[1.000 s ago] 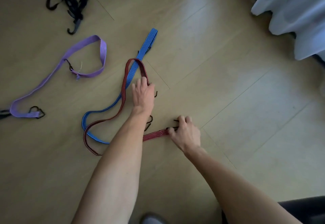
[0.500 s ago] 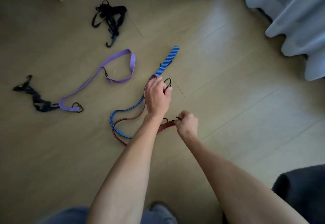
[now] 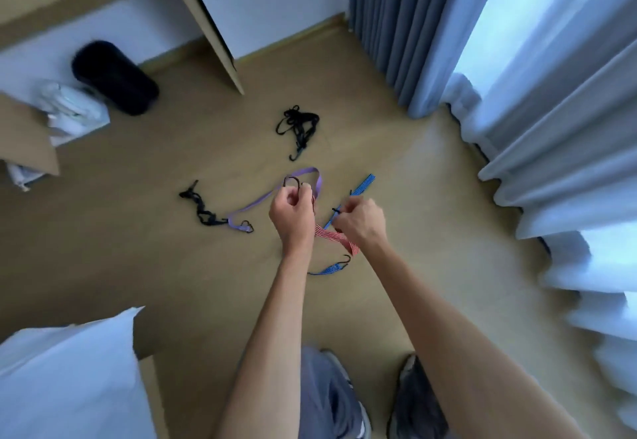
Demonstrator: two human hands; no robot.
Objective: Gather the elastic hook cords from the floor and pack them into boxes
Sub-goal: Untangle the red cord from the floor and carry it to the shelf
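A red striped elastic cord (image 3: 332, 237) hangs between my two hands above the floor. My left hand (image 3: 293, 213) grips one end with its black hook showing above the fingers. My right hand (image 3: 360, 220) pinches the other end by its hook. On the floor below lie a blue cord (image 3: 358, 189), a purple cord (image 3: 262, 201) and two black cords, one far (image 3: 300, 126) and one to the left (image 3: 200, 207). An open cardboard box (image 3: 146, 338) with a white lining stands at the lower left.
A second cardboard box (image 3: 24, 142) with white packaging sits at the left. A black cylindrical object (image 3: 113, 77) lies by the wall. Curtains (image 3: 517, 128) hang along the right side. My shoes (image 3: 410, 400) are at the bottom.
Both hands have lifted the red cord off the floor and come closer together. The view has risen and pulled back, and boxes and walls are now in sight.
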